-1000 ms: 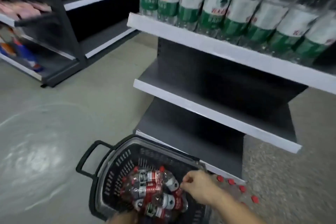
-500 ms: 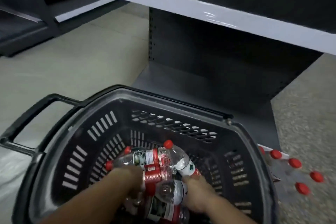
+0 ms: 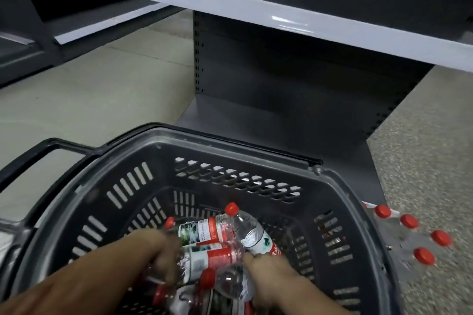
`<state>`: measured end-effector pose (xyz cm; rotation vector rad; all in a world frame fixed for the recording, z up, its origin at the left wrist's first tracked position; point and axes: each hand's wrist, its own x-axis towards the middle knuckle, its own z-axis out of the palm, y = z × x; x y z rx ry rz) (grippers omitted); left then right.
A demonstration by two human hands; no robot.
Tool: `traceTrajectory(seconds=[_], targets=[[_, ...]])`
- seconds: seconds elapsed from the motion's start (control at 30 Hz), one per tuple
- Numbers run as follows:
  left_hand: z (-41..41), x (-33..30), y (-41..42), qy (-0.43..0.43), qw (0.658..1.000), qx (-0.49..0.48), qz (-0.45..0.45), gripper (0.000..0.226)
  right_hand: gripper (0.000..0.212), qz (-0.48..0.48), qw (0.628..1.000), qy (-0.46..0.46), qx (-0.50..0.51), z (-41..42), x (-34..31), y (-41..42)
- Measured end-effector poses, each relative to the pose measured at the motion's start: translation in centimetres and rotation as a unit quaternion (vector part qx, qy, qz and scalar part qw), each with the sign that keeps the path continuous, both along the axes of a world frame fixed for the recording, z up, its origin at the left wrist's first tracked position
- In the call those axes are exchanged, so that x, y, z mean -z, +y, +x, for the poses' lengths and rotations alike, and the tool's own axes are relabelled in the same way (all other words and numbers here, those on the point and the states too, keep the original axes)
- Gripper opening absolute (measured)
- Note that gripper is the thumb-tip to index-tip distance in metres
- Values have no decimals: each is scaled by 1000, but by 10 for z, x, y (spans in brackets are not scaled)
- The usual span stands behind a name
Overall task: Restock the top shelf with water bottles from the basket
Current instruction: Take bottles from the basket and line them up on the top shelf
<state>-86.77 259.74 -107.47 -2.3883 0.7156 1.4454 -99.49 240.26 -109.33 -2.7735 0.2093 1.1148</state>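
- A dark grey slotted plastic shopping basket (image 3: 210,161) fills the lower half of the view, its black carry handle (image 3: 38,153) sticking out at about nine o'clock
- On the basket floor lies a loose heap of clear plastic water bottles with red caps and red-and-white labels (image 3: 212,253), lying on their sides and crossing one another
- One bottle (image 3: 252,231) is tilted with its red cap pointing toward twelve o'clock, resting on the others
- The left hand (image 3: 163,256) reaches in from seven o'clock, fingers curled down over the clear body of a bottle in the middle of the heap, clenched onto it
- The right hand (image 3: 268,273) comes in from five o'clock, its fingers pressed against the red-labelled bottles; whether it has truly closed around one I cannot tell, since the fingertips are buried among the bottles
- Outside the basket at three o'clock, a cluster of upright bottles (image 3: 409,235) stands on the speckled floor, only their red caps sharp, the rest blurred
- Beyond the basket at twelve o'clock stands a dark grey metal shelving unit (image 3: 294,79) with a perforated back panel
- A white-edged shelf board (image 3: 294,18) runs across the top from eleven to two o'clock
- The pale concrete floor (image 3: 102,89) stretches off at ten o'clock toward another dark shelving unit (image 3: 64,20)
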Motion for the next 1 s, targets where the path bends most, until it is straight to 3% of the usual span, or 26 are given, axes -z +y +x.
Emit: traceTrajectory(seconds=[0.2,0.47,0.57,0.63,0.8,1.0], targets=[[13,-1,-9,24,998,-15,-48,54,70,13,999,-20,34,-2,-7,1],[28,-30,-2,-25,966,-129,-223,47,70,43,995,-43,83,-1,-13,-5],[25,-42,-13,-67,916,-202,-341,47,72,88,982,-82,143,1,-21,-10],[15,-41,-23,-77,862,-288,-411,45,69,132,967,-114,185,3,-29,-14],[-17,-32,-54,-7,744,-422,-517,24,72,223,913,-164,298,6,-37,-25],[-28,-59,-65,-27,686,-423,-592,19,71,322,856,-195,353,6,-70,-39]])
